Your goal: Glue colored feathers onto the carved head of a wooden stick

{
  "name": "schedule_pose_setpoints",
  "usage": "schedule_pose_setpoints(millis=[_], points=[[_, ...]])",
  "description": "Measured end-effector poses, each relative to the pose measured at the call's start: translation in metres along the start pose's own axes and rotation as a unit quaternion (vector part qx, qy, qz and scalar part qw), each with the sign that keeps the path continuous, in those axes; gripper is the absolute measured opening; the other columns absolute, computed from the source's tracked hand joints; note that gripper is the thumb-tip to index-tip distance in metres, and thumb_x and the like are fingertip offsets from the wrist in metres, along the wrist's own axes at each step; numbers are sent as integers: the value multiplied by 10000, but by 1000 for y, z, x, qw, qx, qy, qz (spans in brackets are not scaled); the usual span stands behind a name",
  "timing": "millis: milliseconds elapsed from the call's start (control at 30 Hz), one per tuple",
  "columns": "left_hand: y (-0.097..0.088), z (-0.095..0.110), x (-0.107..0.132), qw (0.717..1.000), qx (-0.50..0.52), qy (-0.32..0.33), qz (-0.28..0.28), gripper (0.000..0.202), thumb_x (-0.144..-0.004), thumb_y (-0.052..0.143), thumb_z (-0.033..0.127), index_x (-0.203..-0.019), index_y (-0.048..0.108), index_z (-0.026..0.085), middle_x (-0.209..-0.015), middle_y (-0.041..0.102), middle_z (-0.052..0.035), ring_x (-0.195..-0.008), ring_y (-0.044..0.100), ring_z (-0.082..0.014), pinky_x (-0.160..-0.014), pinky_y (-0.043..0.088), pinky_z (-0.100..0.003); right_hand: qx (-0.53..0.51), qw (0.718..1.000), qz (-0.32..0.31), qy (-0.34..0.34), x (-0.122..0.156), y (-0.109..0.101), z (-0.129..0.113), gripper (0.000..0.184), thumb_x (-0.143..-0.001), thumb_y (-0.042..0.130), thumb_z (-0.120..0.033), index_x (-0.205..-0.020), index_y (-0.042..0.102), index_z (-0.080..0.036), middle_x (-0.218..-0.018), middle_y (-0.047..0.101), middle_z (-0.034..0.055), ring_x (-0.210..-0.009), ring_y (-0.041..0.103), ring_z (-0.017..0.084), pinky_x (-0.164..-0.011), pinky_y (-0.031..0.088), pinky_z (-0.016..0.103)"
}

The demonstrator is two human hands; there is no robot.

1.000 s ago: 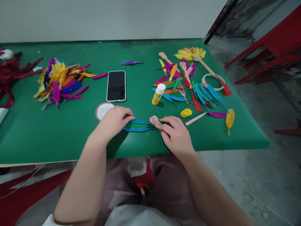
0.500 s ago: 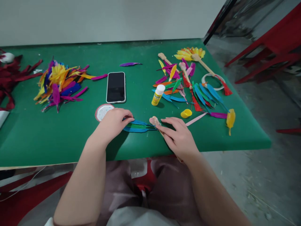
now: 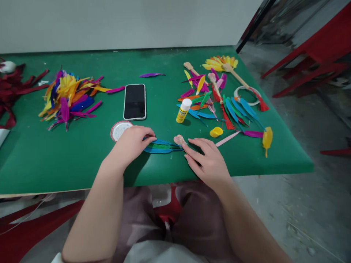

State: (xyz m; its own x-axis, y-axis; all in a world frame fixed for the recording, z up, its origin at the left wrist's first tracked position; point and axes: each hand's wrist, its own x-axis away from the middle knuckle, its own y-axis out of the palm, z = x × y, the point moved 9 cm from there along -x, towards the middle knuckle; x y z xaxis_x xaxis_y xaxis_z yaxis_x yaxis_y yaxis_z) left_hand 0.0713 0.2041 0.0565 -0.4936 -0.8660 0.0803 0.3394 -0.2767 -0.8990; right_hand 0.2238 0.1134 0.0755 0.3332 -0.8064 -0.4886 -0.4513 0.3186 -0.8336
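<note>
Blue and green feathers [image 3: 161,146] lie together on the green table, their quills pointing right. My left hand [image 3: 137,138] pinches their broad left ends. The quills meet a small wooden stick with a rounded, pinkish head [image 3: 180,140]. My right hand [image 3: 208,160] rests over that stick, index finger touching it just below the head and the other fingers spread on the table; most of the handle is hidden under the hand. Just beyond stands a yellow glue stick [image 3: 183,111] with a white end, and its yellow cap [image 3: 216,132] lies to the right.
A phone [image 3: 135,102] and a round white lid [image 3: 120,130] lie near my left hand. Farther left are a heap of colourful feathers [image 3: 71,98] and dark red strips [image 3: 13,91]. At right are loose feathers, a yellow feather fan [image 3: 219,63] and a clear ring [image 3: 256,100].
My right hand has shifted slightly, its fingers loosening around the stick's handle. The left hand stays pinched on the feathers. The view has moved very slightly.
</note>
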Motion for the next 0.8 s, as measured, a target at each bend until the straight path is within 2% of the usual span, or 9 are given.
schedule_pose_setpoints(millis=[267,633,800], points=[[1,1,-1,1000,-2,-5,-4,187,-825,490,292,-832,650,194,-810,673,-18,-751,584,-169,-640,385,-269,51,998,-40,0,-1,7,-1,247,-825,527,-267,-1027,653,-200,-1098,616,102,-1056,518,261,-909,421,484],[-4,-2,0,1000,19,-14,20,175,-814,511,292,-868,650,199,-821,661,-17,-707,574,-144,-628,396,-254,62,997,-51,3,-2,10,-1,244,-825,521,-242,-1031,649,-219,-1050,634,81,-1087,506,270,-932,389,495],[-25,-14,8,993,51,-49,98,230,-813,507,298,-988,625,205,-772,646,-7,-680,564,-134,-622,405,-244,83,995,-52,-20,-3,9,-5,253,-821,519,-233,-1038,644,-200,-1079,624,95,-1121,485,287,-925,391,494]])
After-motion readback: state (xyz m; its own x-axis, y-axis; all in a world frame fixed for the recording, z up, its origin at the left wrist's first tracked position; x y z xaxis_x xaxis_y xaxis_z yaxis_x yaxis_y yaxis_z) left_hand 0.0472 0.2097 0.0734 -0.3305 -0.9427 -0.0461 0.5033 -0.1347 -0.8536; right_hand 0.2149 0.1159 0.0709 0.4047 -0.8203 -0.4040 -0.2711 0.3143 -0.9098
